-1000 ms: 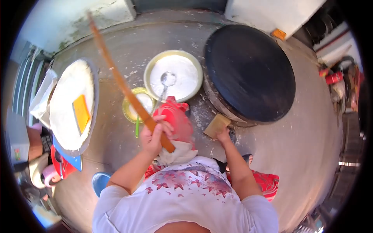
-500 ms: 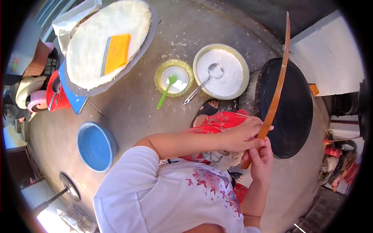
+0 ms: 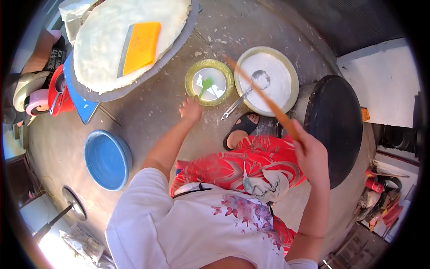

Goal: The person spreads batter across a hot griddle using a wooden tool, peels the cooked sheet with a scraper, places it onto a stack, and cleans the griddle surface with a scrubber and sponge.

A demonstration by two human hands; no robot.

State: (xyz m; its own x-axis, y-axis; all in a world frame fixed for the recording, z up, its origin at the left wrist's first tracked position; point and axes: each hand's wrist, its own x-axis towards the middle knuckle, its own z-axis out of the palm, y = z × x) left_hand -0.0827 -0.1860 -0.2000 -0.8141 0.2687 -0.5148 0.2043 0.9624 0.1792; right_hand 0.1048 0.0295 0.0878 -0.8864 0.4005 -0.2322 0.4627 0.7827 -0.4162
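Concrete flr | wood strip slants up-left | R fingers gripping | L fingers unclear

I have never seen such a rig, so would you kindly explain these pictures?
There is no machine: a head-worn camera looks down at a person working bare-handed. The right hand holds a long brown stick. The left hand is at the green utensil in the yellow-green bowl; whether it grips is unclear. Nearby are a larger bowl of white mixture with a metal ladle, a black griddle and a blue basin. A yellow scraper lies on a white flatbread.
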